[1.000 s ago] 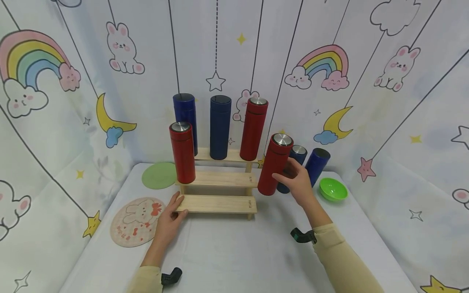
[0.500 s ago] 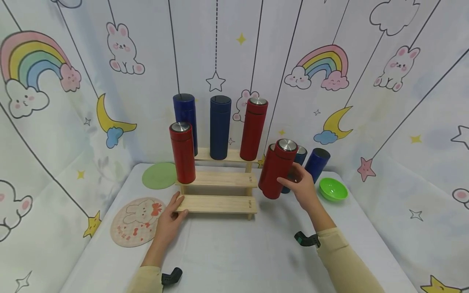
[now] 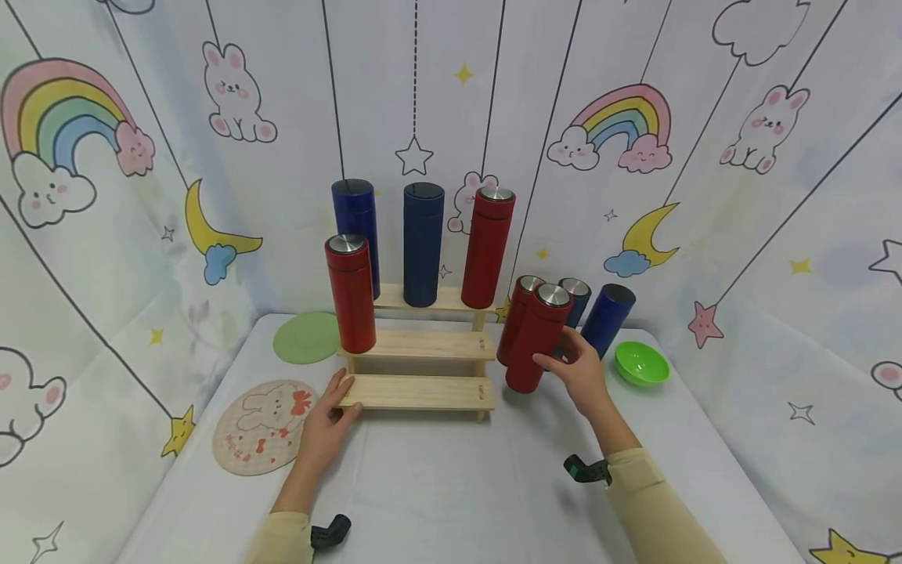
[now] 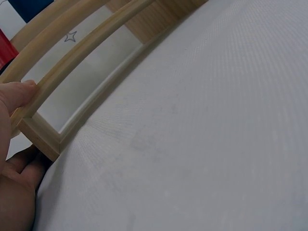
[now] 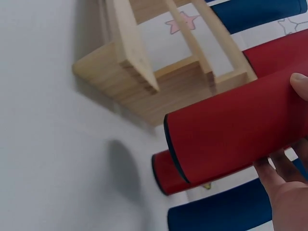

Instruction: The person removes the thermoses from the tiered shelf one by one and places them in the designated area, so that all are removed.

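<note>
Red flask (image 3: 539, 338) with a steel cap is in the right hand (image 3: 579, 370), whose fingers and thumb are curled round its lower half; it is tilted, with its base lifted off the desk (image 3: 451, 478), as the right wrist view shows by the shadow under it; it hangs just to the right of the wooden step shelf (image 3: 423, 392), near the lowest step. I judge the grip sits low on the body so that the base can be guided; the tilt seems to come from the wrist angle. The left hand (image 3: 330, 419) rests at the left end of the lowest step, the thumb on the front edge and the fingers relaxed against the wood, it seems to keep the shelf steady; it clasps nothing.

Just behind the held flask stands a second red flask (image 3: 516, 325), and beside that two blue flasks (image 3: 606, 317); these stand very near and leave little room for the hand. On the shelf, a red flask on the middle step (image 3: 350, 294) stands at the left; the top step bears two more blue flasks (image 3: 423, 243) and one more red flask (image 3: 488, 247). A green bowl (image 3: 640, 363) lies at the right; a green round mat (image 3: 306, 337) and a rabbit coaster (image 3: 264, 427) lie at the left.
</note>
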